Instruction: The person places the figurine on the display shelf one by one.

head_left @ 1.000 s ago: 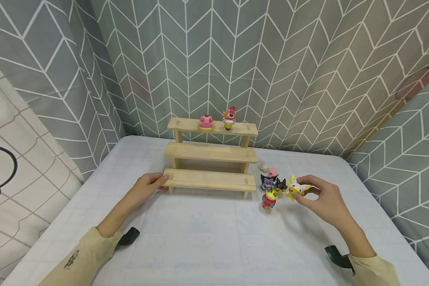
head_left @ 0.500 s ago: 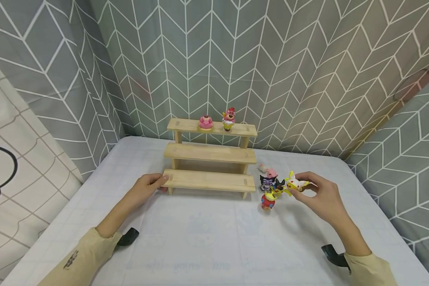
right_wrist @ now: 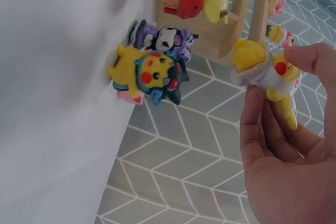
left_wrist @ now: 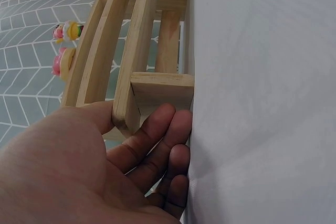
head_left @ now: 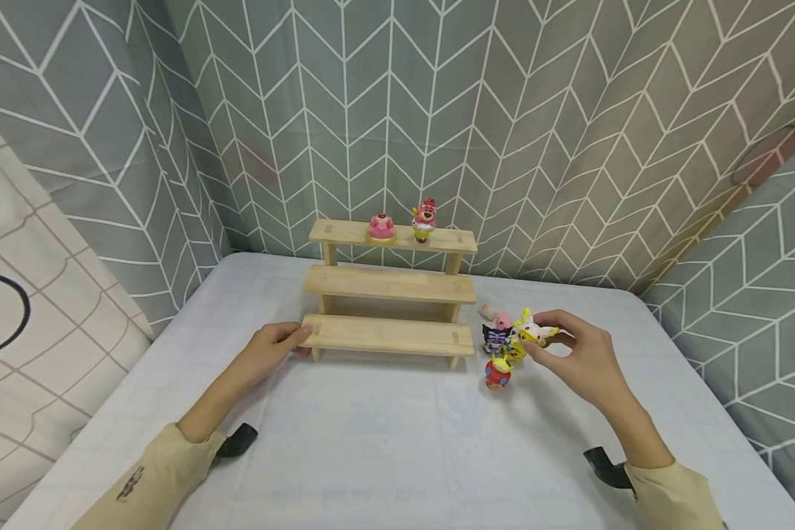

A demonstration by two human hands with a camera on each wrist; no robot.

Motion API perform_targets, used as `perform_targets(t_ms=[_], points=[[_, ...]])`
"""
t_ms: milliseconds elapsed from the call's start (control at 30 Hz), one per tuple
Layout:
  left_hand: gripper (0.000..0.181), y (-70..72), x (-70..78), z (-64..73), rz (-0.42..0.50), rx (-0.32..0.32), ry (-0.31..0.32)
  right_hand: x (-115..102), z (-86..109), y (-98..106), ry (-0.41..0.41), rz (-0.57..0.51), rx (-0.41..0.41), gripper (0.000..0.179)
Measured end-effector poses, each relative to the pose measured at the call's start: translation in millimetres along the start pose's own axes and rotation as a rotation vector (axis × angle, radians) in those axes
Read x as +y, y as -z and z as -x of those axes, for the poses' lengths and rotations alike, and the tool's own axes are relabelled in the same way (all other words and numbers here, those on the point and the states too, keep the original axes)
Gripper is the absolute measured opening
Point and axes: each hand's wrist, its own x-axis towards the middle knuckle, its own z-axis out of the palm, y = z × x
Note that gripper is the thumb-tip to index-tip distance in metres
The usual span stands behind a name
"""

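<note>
My left hand [head_left: 271, 350] grips the left end of the lowest board of a three-tier wooden display stand [head_left: 387, 333]. In the left wrist view its thumb lies over the board [left_wrist: 122, 111] and the fingers curl beneath. With thumb and fingertips, my right hand [head_left: 579, 361] pinches a white-and-yellow figurine [head_left: 531, 331], held up off the table and tilted. Below and beside it stand a yellow figurine in a dark pointed hat [right_wrist: 149, 74], a purple-and-black figurine [head_left: 495, 338] and a red figurine [head_left: 497, 373] on a cone-like base.
On the top board stand a pink figurine [head_left: 381, 227] and a red-hatted pink bear figurine [head_left: 424, 220]. Pink and pale figurines [head_left: 503, 320] lie behind the right-hand group. A patterned curtain [head_left: 371, 110] hangs behind the white-covered table [head_left: 371, 442].
My right hand has moved left and slightly up with the white-and-yellow figurine, which now partly covers the yellow one in the head view. The left hand and stand have stayed put.
</note>
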Motion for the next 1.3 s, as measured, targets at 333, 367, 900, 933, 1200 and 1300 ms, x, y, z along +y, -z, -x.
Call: perform_targets(t_ms=[333,367,900,933,1200,1300], points=[[0.045,1.1,-1.3,3.0,0.009,0.000,0.005,-11.6,-11.8,-14.8,0.048,-0.048,-0.020,0.038],[0.045,1.0,-1.4,3.0,0.010,0.000,0.006,-12.9,-13.1,-16.4,0.055,-0.052,-0.023,0.038],[0.045,0.6,-1.2,1.7,0.009,0.005,-0.002,-35.6,-36.9,-33.4,0.098,-0.144,-0.052,0.036],[0.045,0.7,-1.1,1.7,0.009,0.005,-0.002,-36.7,-38.0,-34.5,0.093,-0.148,-0.055,0.036],[0.045,0.7,-0.9,1.0,0.004,0.008,-0.017,-43.1,-47.0,-39.6,0.036,-0.105,-0.058,0.033],[0.045,0.5,-1.2,0.4,0.010,0.004,-0.019,-43.9,-49.8,-40.3,0.027,-0.109,-0.052,0.033]])
